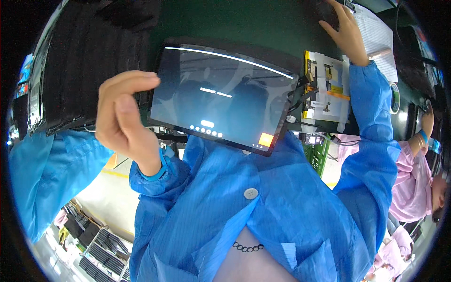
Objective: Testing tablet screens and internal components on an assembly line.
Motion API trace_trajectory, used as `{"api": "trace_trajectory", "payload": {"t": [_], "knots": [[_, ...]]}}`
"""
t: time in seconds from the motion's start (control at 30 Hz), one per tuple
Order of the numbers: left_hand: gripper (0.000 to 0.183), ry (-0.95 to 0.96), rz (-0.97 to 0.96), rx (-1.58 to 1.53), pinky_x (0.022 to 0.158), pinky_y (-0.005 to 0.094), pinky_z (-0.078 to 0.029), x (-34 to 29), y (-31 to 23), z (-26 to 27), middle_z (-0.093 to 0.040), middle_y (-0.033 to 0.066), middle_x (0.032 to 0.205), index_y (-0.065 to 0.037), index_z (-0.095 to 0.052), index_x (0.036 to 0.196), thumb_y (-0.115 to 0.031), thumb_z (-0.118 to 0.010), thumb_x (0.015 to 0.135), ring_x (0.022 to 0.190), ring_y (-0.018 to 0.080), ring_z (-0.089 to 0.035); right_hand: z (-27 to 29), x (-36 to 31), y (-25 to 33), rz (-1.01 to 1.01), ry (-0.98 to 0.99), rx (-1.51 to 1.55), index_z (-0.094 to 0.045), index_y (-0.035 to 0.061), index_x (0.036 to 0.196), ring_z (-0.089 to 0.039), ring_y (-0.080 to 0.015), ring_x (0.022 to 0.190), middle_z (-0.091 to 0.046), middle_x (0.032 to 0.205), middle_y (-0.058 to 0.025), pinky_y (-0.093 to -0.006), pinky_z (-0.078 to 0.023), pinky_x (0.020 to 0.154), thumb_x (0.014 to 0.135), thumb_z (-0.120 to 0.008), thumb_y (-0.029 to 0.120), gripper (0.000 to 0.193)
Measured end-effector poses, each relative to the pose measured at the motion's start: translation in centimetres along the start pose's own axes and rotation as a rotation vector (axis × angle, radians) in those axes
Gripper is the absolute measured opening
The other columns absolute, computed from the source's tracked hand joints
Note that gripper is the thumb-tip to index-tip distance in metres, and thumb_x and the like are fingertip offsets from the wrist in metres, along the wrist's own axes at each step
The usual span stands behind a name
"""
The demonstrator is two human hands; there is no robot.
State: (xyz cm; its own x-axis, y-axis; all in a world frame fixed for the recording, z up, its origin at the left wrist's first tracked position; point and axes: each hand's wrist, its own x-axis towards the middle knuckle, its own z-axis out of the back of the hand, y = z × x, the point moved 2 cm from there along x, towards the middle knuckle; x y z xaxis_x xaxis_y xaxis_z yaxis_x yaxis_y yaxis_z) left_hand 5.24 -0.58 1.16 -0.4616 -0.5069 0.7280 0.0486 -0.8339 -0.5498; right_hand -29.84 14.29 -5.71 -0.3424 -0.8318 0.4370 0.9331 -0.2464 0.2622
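Observation:
A tablet-like screen (221,94), lit dark blue with a row of small round icons, lies tilted on the dark green work surface in front of me. At its left edge hovers my left hand (127,117), fingers bent, thumb and forefinger apart, with nothing visible between them. My right hand (350,35) reaches to the far right with fingers stretched, beside a small dark device (349,6) at the upper edge. Under my right forearm is a flat panel (324,87) with yellow edges, taped parts and small circuit pieces. Black connectors (306,80) lie between it and the screen.
Black flat panels (94,66) stand packed in a row on the left. On the right are a lined white sheet (378,33), a pale stick (380,53) and a tape roll (395,98). A co-worker's blue sleeve (56,169) is left; a person in pink (408,188) is right.

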Motion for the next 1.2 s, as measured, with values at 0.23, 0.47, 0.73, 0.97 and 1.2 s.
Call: {"api": "trace_trajectory", "payload": {"t": [0.23, 0.47, 0.73, 0.97, 1.2], "knots": [[0.015, 0.146, 0.241, 0.06, 0.083, 0.0312, -0.044, 0.3, -0.8, -1.1, -0.065, 0.0103, 0.09, -0.002, -0.066, 0.086, -0.011, -0.055, 0.082, 0.087, 0.0214, -0.06, 2.2, -0.8, 1.3, -0.106, 0.128, -0.026, -0.035, 0.0108, 0.135, -0.042, -0.0369, 0.119, -0.041, 0.13, -0.0203, -0.0394, -0.035, 0.099, 0.076, -0.067, 0.012, 0.067], [0.116, 0.914, -0.024, 0.14, 0.112, 0.0463, -0.011, -3.8, -3.7, -10.6, -0.025, 0.0227, 0.143, 0.004, -0.02, 0.139, -0.041, -0.081, 0.051, 0.136, 0.0331, -0.02, 5.6, -10.2, 12.1, 0.171, 0.2, -0.007, -0.056, 0.0068, 0.077, -0.054, -0.0218, 0.065, -0.054, 0.075, -0.007, -0.0326, -0.041, 0.054, 0.065, -0.074, 0.024, 0.028], [0.104, 1.01, -0.072, 0.205, 0.112, 0.0476, -0.01, -4.0, -3.3, -11.9, -0.026, 0.0223, 0.141, 0.001, -0.029, 0.134, -0.032, -0.08, 0.049, 0.134, 0.0328, -0.023, 1.6, -12.8, 14.5, 0.38, 0.262, 0.004, -0.049, 0.0105, 0.07, -0.052, -0.0144, 0.062, -0.047, 0.067, -0.0005, -0.0276, -0.042, 0.055, 0.069, -0.058, 0.017, 0.011], [0.106, 1.068, -0.034, 0.18, 0.112, 0.0475, -0.011, -4.3, -3.8, -12.1, -0.024, 0.0212, 0.143, -0.002, -0.027, 0.135, -0.028, -0.08, 0.047, 0.134, 0.0336, -0.023, 1.9, -12.8, 13.6, 0.365, 0.346, 0.214, -0.054, 0.0085, 0.074, -0.053, -0.0168, 0.061, -0.048, 0.067, -0.0028, -0.0287, -0.044, 0.053, 0.065, -0.063, 0.017, 0.016], [0.102, 1.057, -0.033, 0.151, 0.112, 0.0434, -0.015, -4.0, -3.7, -12.7, -0.027, 0.0235, 0.141, 0.003, -0.031, 0.132, -0.031, -0.081, 0.05, 0.133, 0.0334, -0.025, 1.9, -12.8, 12.7, 0.462, 0.323, 0.164, -0.053, 0.0087, 0.074, -0.054, -0.0159, 0.06, -0.047, 0.065, -0.0019, -0.0288, -0.044, 0.053, 0.066, -0.06, 0.016, 0.013]]}}
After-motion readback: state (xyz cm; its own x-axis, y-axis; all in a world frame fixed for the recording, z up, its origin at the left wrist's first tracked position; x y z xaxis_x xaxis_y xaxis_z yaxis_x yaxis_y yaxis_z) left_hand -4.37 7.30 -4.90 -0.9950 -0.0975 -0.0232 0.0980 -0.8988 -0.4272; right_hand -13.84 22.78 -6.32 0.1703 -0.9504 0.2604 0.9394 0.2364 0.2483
